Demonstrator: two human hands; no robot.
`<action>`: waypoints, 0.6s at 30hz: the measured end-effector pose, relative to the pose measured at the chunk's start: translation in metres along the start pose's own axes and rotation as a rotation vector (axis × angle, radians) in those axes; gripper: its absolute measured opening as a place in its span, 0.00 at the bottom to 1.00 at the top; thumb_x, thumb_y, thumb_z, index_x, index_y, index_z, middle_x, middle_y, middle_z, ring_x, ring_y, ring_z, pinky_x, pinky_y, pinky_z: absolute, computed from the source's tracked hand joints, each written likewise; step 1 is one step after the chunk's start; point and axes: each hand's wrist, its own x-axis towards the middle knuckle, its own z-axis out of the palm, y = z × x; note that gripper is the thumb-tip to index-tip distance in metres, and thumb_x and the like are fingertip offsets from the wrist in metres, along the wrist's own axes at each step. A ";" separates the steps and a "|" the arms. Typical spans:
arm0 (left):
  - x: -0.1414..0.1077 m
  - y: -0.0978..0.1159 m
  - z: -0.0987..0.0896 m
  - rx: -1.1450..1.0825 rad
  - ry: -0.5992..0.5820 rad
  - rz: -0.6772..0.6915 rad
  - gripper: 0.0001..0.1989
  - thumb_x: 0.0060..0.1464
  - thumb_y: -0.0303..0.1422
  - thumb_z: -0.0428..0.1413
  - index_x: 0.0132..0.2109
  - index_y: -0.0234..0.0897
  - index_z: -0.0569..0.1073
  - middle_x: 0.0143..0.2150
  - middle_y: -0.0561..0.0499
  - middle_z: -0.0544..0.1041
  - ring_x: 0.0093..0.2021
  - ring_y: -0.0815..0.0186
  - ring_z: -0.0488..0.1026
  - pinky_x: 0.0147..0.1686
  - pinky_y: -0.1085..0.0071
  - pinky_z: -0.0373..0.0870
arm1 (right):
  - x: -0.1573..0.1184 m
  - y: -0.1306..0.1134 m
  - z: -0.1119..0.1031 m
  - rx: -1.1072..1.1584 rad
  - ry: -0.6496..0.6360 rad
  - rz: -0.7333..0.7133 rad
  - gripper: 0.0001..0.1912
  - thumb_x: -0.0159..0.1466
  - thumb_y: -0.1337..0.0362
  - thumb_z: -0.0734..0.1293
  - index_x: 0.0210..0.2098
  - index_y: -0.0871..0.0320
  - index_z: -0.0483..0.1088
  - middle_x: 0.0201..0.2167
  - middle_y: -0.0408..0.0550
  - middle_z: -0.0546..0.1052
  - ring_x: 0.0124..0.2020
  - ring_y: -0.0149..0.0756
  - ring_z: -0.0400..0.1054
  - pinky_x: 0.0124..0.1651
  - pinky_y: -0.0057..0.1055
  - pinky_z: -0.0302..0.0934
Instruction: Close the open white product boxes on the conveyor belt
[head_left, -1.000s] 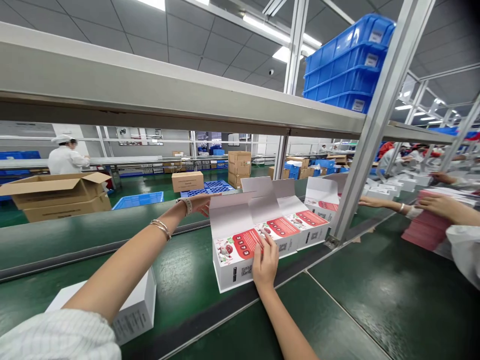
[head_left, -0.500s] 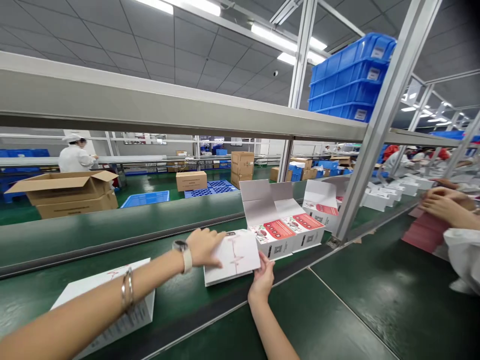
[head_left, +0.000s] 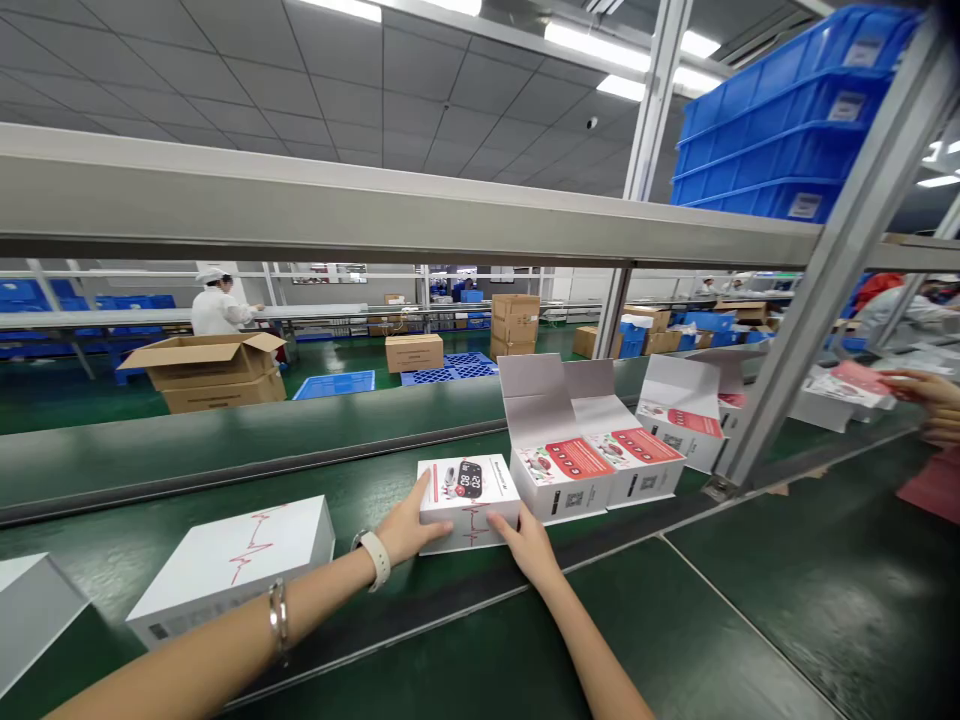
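Note:
A closed white carton (head_left: 471, 495), printed with a dark digital display and a red pulse line, rests on the green conveyor belt (head_left: 375, 590). My left hand (head_left: 409, 522) grips its left side, the thumb across the front face. At the right front corner, my right hand (head_left: 529, 540) holds it with fingers along the side. Just right of it stand two cartons with raised lids, an open carton (head_left: 566, 470) and another open carton (head_left: 637, 455), red printed sheets showing on top. To the left lies a closed white carton (head_left: 240, 550), partly behind my left forearm.
A slanted metal post (head_left: 832, 270) rises at the right, supporting a shelf beam (head_left: 375, 205) across the view. Blue crates (head_left: 787, 120) are stacked above. A co-worker's hand (head_left: 930, 395) reaches in at the far right. Another white box (head_left: 34, 610) is cut off at the left edge.
The carton between my hands now shows its printed top, and its lid is down. My left hand has moved from over it to its left side. The view has swung left.

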 end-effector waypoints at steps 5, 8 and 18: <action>-0.025 -0.005 -0.026 0.010 0.141 -0.053 0.33 0.46 0.49 0.51 0.56 0.38 0.59 0.52 0.46 0.67 0.48 0.53 0.67 0.44 0.64 0.65 | -0.007 -0.040 0.014 -0.260 0.012 0.011 0.25 0.60 0.45 0.53 0.46 0.54 0.64 0.37 0.50 0.74 0.39 0.47 0.67 0.38 0.35 0.58; -0.034 -0.012 -0.055 0.042 0.134 -0.130 0.30 0.45 0.54 0.48 0.50 0.39 0.65 0.48 0.45 0.70 0.42 0.54 0.71 0.33 0.68 0.70 | -0.004 -0.070 0.031 -0.437 0.018 0.013 0.25 0.60 0.45 0.52 0.44 0.55 0.66 0.34 0.52 0.75 0.37 0.47 0.68 0.36 0.35 0.58; 0.000 -0.073 -0.117 -0.154 -0.085 -0.526 0.33 0.31 0.62 0.51 0.30 0.35 0.64 0.25 0.47 0.72 0.24 0.58 0.72 0.15 0.70 0.65 | 0.027 -0.109 0.091 -0.529 0.005 0.004 0.20 0.60 0.51 0.54 0.32 0.56 0.72 0.31 0.53 0.75 0.34 0.47 0.69 0.33 0.35 0.57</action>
